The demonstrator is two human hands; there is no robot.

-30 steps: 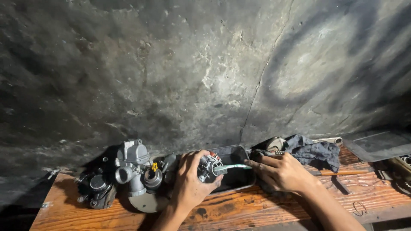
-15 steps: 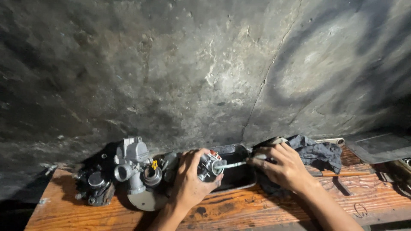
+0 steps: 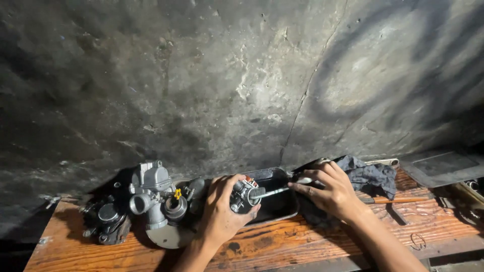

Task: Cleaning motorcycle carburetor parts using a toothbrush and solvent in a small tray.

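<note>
— Carburetor part (image 3: 243,194), one, gripped in the left hand (image 3: 220,214) above the wooden table (image 3: 322,236).
— And the right hand (image 3: 333,194)?
— Closed on one brush (image 3: 275,191), bristles touching it. Behind: one black tray (image 3: 280,199), two carburetors (image 3: 151,194), one dark rag (image 3: 370,174).

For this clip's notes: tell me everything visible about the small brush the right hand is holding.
The brush is slim, toothbrush-like, with a pale handle and a dark bristle head. It lies nearly level, its head pressed against the small metal engine part that the left hand grips. The right hand pinches the handle's far end between its fingertips. The shaft spans the dark tray on the wooden bench. Finer detail is too small to tell.
</note>
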